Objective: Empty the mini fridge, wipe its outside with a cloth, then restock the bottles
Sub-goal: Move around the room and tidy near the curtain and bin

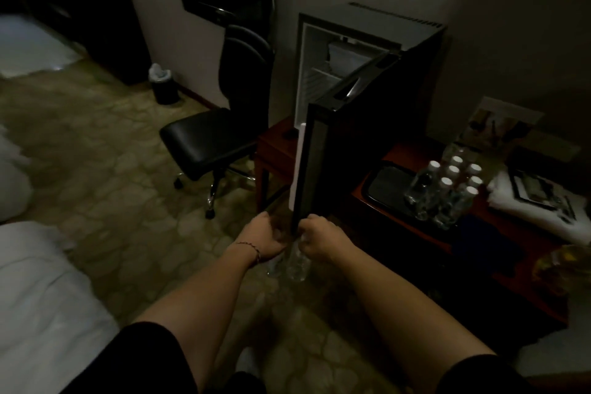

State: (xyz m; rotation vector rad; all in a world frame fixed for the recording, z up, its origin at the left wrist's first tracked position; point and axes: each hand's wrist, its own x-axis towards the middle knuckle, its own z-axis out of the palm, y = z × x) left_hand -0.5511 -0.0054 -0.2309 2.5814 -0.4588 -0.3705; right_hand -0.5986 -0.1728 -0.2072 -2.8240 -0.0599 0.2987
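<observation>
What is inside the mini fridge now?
The mini fridge shows a white shelf and no bottles there. Its open door hides the lower part.

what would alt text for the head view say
Both hands, left hand and right hand, each hold a clear bottle by the open mini fridge door's lower corner. More bottles stand on a tray to the right.

text: none legible | bottles (447, 192) labels unreadable (dim, blurred)
</observation>
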